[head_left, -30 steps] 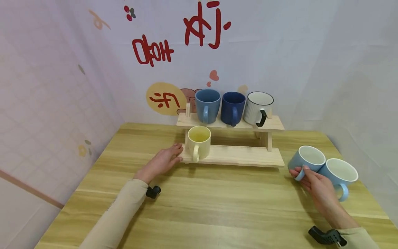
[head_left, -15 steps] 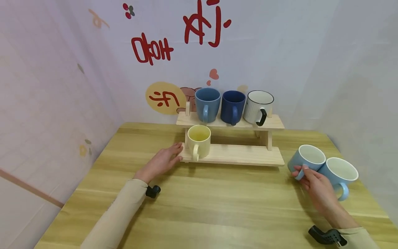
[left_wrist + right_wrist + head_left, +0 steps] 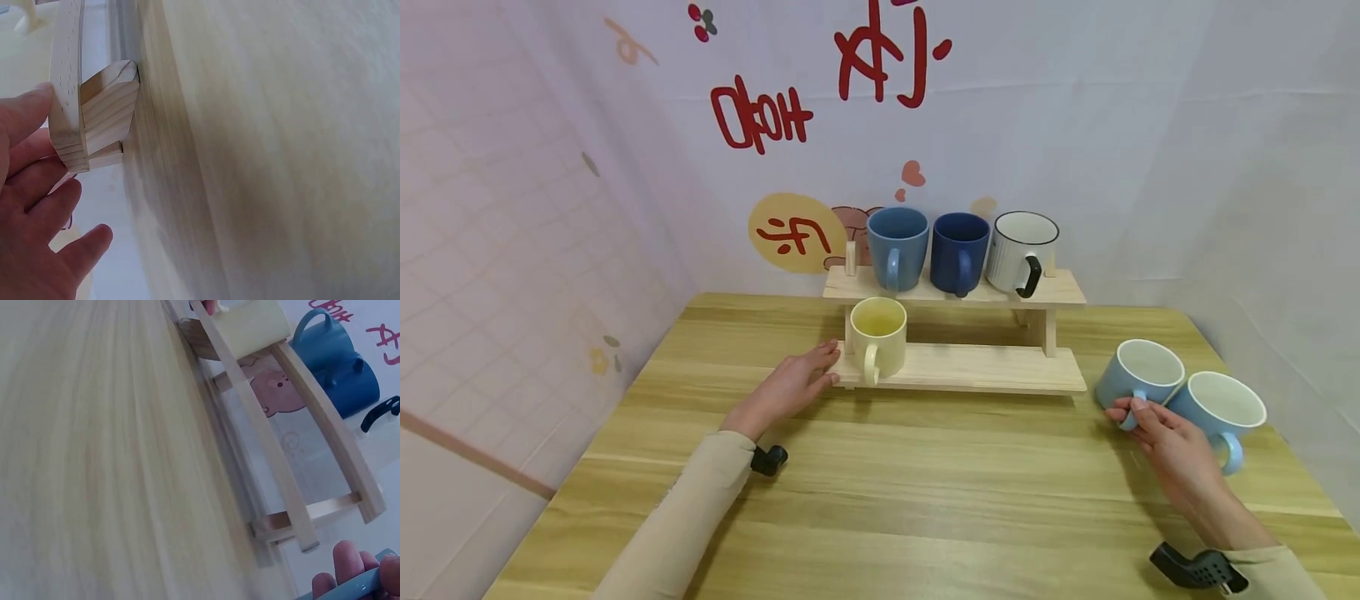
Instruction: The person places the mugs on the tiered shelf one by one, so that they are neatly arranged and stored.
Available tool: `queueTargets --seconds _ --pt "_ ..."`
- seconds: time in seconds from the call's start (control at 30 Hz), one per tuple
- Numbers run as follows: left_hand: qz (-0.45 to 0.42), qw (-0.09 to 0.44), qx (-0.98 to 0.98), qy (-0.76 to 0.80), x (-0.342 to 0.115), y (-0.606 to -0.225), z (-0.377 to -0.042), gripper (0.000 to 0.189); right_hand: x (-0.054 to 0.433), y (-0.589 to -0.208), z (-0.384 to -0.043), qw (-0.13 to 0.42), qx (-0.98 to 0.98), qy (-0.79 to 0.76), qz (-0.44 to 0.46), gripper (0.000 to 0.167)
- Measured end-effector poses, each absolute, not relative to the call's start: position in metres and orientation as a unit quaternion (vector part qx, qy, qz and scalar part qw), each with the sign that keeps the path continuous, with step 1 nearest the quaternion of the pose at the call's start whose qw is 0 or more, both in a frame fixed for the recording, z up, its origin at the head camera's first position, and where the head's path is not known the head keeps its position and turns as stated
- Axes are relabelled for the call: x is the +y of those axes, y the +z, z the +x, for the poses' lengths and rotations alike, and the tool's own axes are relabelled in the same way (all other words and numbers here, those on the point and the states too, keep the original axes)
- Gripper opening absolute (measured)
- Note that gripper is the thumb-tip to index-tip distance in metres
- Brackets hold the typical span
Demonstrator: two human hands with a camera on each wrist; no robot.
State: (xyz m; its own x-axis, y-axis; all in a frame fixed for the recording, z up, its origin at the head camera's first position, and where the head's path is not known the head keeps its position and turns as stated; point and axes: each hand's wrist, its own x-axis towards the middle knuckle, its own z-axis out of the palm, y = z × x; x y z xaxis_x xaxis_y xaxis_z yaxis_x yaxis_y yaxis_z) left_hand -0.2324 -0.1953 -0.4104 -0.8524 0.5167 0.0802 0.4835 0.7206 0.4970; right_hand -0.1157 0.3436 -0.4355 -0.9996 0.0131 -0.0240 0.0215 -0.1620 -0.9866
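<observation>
In the head view, my right hand (image 3: 1180, 454) pinches the handle of a light blue mug (image 3: 1123, 383) with a pale inside, at the table's right. A second light blue mug (image 3: 1206, 421) stands just beside it, its handle toward me. The right wrist view shows fingertips (image 3: 347, 561) on the blue handle (image 3: 353, 587); the mug's body is mostly out of frame there. My left hand (image 3: 786, 392) holds the left end of the lower board of a two-tier wooden rack (image 3: 985, 367), thumb at its front edge, fingers round the end. A yellow mug (image 3: 887, 346) stands on that board near this hand.
On the upper board stand a medium blue mug (image 3: 906, 254), a dark blue mug (image 3: 957, 250) and a white ribbed mug (image 3: 1011, 254) with a black handle. The wooden table (image 3: 940, 492) meets a printed wall cloth (image 3: 1075, 133) behind the rack and at the sides.
The head view has tilted slightly. Between my right fingers, the mug's handle has turned a little to the right. My left hand stays at the rack's end.
</observation>
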Motion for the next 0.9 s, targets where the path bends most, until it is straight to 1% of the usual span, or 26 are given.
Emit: queueTargets --seconds 0.23,0.57,0.73,0.9 --pt "0.258 0.030 0.928 0.266 -0.197 -0.412 -0.230 0.053 0.339 -0.419 -0.111 -0.014 0.628 -0.778 -0.023 0.028" --pt "0.277 0.033 0.931 0.235 -0.192 -0.406 -0.232 0.052 0.323 -0.394 -0.100 -0.030 0.617 -0.782 -0.087 0.030" --pt "0.285 0.029 0.934 0.216 -0.192 -0.405 -0.233 0.053 0.311 -0.381 -0.100 -0.022 0.624 -0.775 -0.099 0.030" --pt "0.293 0.024 0.934 0.204 -0.193 -0.408 -0.232 0.052 0.296 -0.376 -0.101 -0.005 0.636 -0.766 -0.100 0.030"
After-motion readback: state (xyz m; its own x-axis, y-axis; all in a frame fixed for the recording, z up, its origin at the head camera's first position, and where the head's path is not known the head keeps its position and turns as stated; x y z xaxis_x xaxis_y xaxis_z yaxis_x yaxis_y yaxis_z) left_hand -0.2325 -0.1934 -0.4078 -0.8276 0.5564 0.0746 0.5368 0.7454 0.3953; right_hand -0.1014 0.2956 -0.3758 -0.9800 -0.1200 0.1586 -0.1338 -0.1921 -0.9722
